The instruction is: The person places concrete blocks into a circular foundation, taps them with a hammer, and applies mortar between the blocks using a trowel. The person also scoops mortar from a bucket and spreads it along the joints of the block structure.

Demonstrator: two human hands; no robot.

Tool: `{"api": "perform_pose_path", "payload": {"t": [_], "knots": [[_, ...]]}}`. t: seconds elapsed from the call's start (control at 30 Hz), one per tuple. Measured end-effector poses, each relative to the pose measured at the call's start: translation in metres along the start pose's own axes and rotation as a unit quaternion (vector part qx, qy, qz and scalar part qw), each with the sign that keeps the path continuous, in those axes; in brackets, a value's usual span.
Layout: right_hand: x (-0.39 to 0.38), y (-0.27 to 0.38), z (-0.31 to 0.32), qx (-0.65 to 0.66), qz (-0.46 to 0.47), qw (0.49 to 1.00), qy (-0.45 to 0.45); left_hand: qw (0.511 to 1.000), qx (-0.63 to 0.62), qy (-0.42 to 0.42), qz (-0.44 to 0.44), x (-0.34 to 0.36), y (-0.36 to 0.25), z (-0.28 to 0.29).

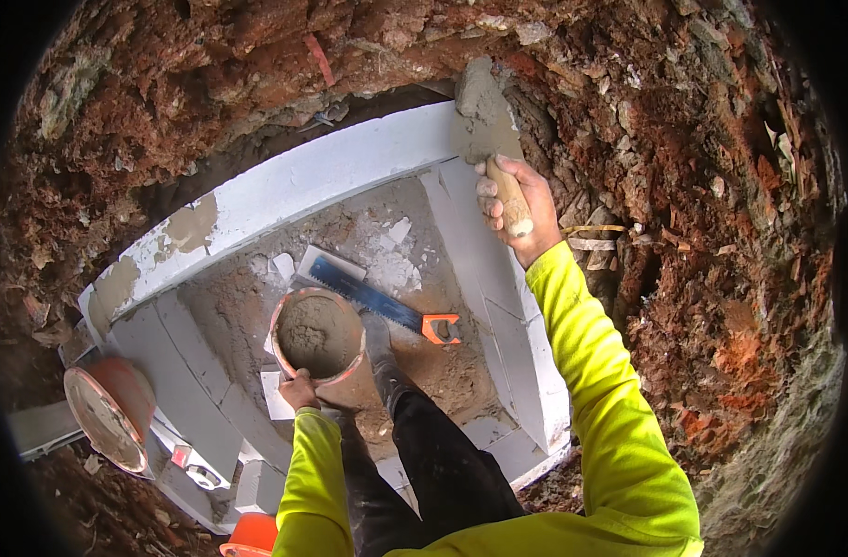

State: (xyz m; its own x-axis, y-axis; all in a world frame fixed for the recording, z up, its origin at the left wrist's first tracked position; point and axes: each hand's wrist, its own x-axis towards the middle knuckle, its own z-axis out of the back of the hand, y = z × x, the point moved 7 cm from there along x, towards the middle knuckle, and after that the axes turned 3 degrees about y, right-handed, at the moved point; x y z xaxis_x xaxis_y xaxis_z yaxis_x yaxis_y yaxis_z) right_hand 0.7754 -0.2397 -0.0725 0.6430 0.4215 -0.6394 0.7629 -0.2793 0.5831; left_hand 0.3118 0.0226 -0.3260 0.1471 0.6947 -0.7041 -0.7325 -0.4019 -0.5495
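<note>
My right hand [518, 202] is closed around the wooden handle of a trowel [487, 139]. A lump of wet grey mortar [481, 93] sits on its blade, which is over the far right corner of a low white block wall [350, 148]. Low down at the middle, my left hand [300, 391] grips the near rim of an orange bucket [274, 325] holding grey mortar [317, 336]. Just beyond the bucket lies a handsaw [373, 295] with a blue blade and an orange and black handle. Patches of mortar [191, 224] coat the wall's top at the left.
Rough red-brown earth [684, 232] rises around the block enclosure. A second, mortar-smeared bucket [113, 408] leans at the left, near a spirit level [197, 467]. White block offcuts [333, 263] lie on the dusty floor. An orange container [250, 535] shows at the lower edge.
</note>
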Motion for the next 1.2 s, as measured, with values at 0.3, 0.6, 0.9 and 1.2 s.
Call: {"api": "perform_pose_path", "payload": {"t": [0.3,0.6,0.9,1.2], "knots": [[-0.009,0.028,0.056,-0.818,0.143,0.552,-0.076,0.996,-0.08,0.021,-0.031,-0.11,-0.076,0.055],[0.048,0.119,0.083,-0.909,0.051,0.398,-0.111,0.996,-0.06,0.06,-0.024,-0.204,-0.164,0.079],[0.021,0.136,0.09,-0.899,0.029,0.417,-0.13,0.987,-0.088,0.106,-0.078,-0.235,-0.252,0.068],[-0.013,0.111,0.086,-0.9,-0.023,0.432,-0.048,0.961,-0.105,0.168,-0.195,-0.235,-0.389,0.032]]}}
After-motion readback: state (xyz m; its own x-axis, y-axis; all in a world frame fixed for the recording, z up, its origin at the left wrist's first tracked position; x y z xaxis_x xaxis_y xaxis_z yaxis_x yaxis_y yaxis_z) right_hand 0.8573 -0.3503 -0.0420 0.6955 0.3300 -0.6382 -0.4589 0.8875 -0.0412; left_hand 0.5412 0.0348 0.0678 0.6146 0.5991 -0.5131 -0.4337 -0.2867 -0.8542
